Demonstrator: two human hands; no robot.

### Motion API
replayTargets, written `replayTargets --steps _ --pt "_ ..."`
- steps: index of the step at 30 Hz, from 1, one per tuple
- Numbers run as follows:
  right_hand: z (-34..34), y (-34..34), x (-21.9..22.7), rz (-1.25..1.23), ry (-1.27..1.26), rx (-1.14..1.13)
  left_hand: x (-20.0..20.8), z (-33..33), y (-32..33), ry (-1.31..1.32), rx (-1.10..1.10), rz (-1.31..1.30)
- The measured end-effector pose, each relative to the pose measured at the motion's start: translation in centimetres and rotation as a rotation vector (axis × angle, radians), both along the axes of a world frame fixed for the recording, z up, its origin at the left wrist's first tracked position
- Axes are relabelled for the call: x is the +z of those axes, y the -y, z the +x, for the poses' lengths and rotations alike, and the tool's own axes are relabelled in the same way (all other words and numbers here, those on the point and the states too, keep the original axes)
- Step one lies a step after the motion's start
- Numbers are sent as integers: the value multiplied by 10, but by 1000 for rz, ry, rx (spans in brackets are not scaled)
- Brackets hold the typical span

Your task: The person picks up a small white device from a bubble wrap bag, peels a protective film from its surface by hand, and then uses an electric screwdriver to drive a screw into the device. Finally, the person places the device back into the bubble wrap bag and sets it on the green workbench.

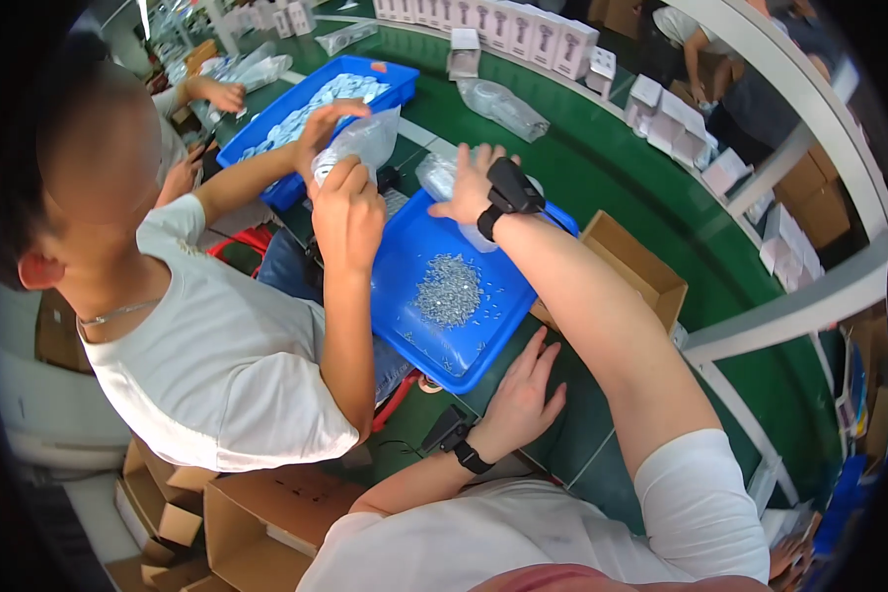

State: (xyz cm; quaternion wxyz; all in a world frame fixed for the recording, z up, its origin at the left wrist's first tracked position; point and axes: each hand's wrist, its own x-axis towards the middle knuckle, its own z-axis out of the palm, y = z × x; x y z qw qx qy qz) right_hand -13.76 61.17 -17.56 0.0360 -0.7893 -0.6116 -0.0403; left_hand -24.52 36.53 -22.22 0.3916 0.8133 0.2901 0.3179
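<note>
My right hand [467, 185] reaches over the far edge of a blue tray [390, 266], its fingers spread. A clear plastic bag [435, 175] lies against and partly under this hand; I cannot tell how firmly they touch. A pile of small silvery metal pieces [450, 291] lies in the tray, with loose ones scattered around. My left hand [519, 400] rests open on the green table just off the tray's near right corner, holding nothing. Each wrist wears a black strap with a small black device.
At my left a co-worker holds a clear plastic bag [370, 141] with something white. Beyond is a blue bin [400, 87] of pale packets. An open cardboard box [629, 264] stands right of the tray. White boxes [523, 35] line the conveyor; a white frame post [794, 291] rises at right.
</note>
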Motion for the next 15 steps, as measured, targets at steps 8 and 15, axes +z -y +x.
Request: replayTargets --steps 8,15 --pt "7 171 86 211 -474 272 -21 -6 -8 35 21 55" --pt "47 400 103 105 -694 76 15 7 19 260 38 -33"
